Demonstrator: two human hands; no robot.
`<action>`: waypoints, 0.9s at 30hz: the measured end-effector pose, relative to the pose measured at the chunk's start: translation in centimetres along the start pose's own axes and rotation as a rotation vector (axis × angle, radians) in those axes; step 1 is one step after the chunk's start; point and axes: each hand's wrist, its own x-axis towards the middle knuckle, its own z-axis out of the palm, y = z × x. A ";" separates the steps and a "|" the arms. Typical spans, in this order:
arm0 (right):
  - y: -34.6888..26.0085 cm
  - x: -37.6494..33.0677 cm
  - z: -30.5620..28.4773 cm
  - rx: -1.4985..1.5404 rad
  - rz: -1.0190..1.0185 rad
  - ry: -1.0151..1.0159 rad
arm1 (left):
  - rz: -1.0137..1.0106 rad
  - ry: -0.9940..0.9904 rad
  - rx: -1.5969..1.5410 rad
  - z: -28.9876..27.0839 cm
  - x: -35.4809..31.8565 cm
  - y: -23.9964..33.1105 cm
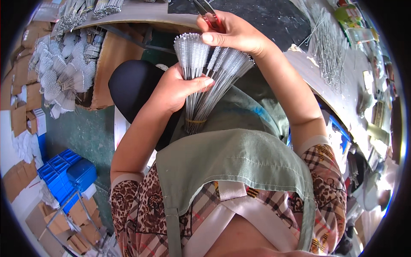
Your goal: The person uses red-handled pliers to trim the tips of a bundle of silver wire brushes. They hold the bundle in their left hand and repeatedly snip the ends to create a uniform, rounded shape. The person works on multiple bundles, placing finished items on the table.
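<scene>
My left hand is closed round a bundle of straw brushes, with thin wire stems and pale bristle heads fanned upward. The bundle splits into two fans, and a yellowish rubber band circles the stems near their lower ends. Above the bristle tips, my right hand is closed on a red-handled hand tool that looks like pliers, its dark metal end pointing up and away. The thumb and fingers of that hand are close to the bristle tops; whether they touch them I cannot tell.
More brush bundles are piled in a cardboard box at the left. On the table lie a black mat, loose brushes at the right and several bundles at far left. A blue crate stands on the floor.
</scene>
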 end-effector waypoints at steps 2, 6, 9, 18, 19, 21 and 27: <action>-0.2 -0.2 0.0 0.064 0.093 -0.037 | -0.013 0.044 -0.012 -0.1 -0.3 0.0; -1.4 -0.8 0.5 0.153 0.117 0.044 | -0.024 0.039 0.011 -0.6 -0.2 0.2; -0.8 -0.9 0.2 0.171 0.098 0.045 | 0.026 0.082 -0.081 -0.5 -0.4 0.0; -0.7 -2.5 -0.2 0.287 0.146 0.085 | -0.001 0.047 0.062 -0.7 0.0 -0.6; -0.6 -1.9 0.0 0.296 0.090 0.050 | -0.002 0.059 0.014 -0.7 -0.4 -0.7; 1.3 -0.5 0.4 0.183 -0.051 0.036 | 0.032 0.086 0.028 -0.5 -1.0 -0.7; 0.6 -0.1 0.4 0.259 -0.115 0.037 | -0.063 0.042 0.115 -1.3 -0.6 0.9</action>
